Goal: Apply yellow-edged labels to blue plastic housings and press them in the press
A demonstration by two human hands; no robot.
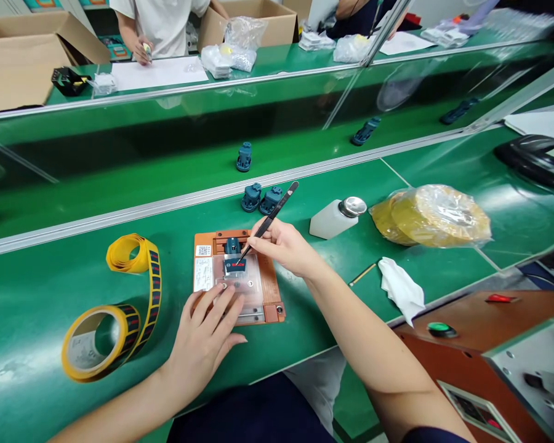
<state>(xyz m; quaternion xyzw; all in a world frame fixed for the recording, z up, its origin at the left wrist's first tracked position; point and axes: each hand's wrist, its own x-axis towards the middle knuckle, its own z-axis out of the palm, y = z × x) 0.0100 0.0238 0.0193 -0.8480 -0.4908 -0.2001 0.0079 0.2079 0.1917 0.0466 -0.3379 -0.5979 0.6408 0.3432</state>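
My right hand (284, 247) is closed around black tweezers (277, 209), their tips angled down onto a dark blue label with red lettering (235, 265). That label lies at a clear plate (252, 277) on an orange-brown fixture (271, 289). Fingers spread, my left hand (207, 332) rests on the lower part of the plate. A blue plastic part (232, 245) sits in the fixture just above the label. Two similar blue parts, one on the left (251, 197) and one on the right (271, 200), stand on the green table behind the fixture.
Left of the fixture stands a yellow label roll (71, 363), its strip unwound. To the right are a white bottle (329, 220), wrapped yellow tape rolls (425, 215), a thin stick (362, 274) and a white cloth (401, 289). Beyond a clear partition, a person's hand (142, 50) holds something small.
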